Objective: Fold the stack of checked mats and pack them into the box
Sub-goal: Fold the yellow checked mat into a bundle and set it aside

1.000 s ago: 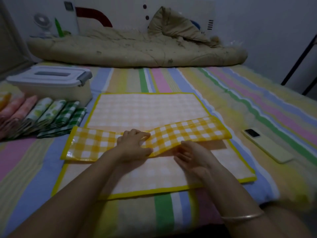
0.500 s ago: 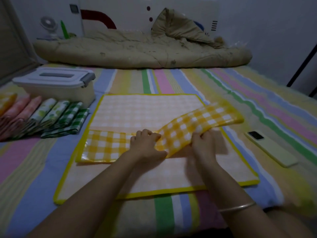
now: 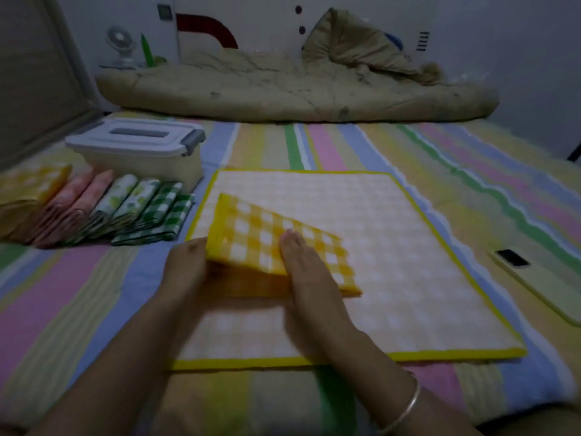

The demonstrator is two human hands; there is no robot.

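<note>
Yellow-and-white checked cloth mat (image 3: 251, 243), folded short, lies on a flat pale mat with yellow edging (image 3: 408, 247). Right hand (image 3: 301, 269) presses it with straight fingers; left hand (image 3: 188, 269) grips its left end (fingertips hidden beneath). Its long axis runs left to right; the lidded white plastic box (image 3: 138, 152) sits far left, nearer the left hand.

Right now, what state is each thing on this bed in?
Yellow checked mat, folded over, top layer raised at left.
Pale yellow-edged mat underneath, spread flat.
White plastic box with grey latches, lid on.
Row of folded mats, leaning together beside the box.
Pale green phone, lying flat, back up.
Left hand, at the folded mat's edge, fingertips hidden.
Right hand, flat on the folded mat.
</note>
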